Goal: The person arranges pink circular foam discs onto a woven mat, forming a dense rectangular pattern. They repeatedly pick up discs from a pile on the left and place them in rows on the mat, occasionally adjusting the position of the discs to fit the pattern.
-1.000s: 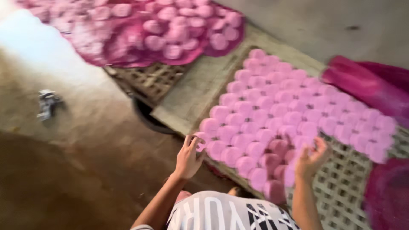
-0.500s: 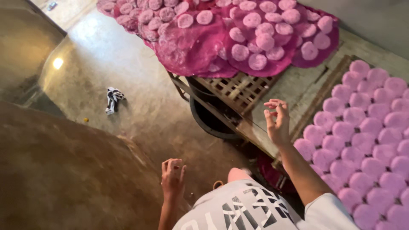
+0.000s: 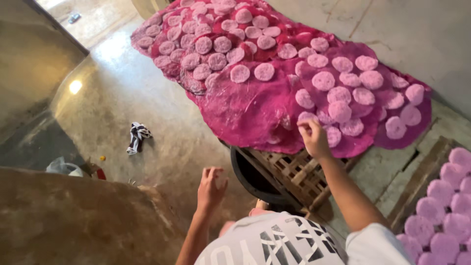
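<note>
Two hands: right (image 3: 314,139) pinching a pink disc (image 3: 307,118) on the magenta cloth (image 3: 255,108); left (image 3: 211,186) loosely curled, empty, well apart.

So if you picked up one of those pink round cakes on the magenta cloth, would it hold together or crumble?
A pink cake would probably crumble if squeezed: its surface looks grainy and rough-edged. Flat and squat, it seems unlikely to roll. The right hand at the edge of the magenta cloth has its fingers pinched lightly together, hinting at gentle handling.

The pink discs (image 3: 444,216) at right are cut off by the edge.
</note>
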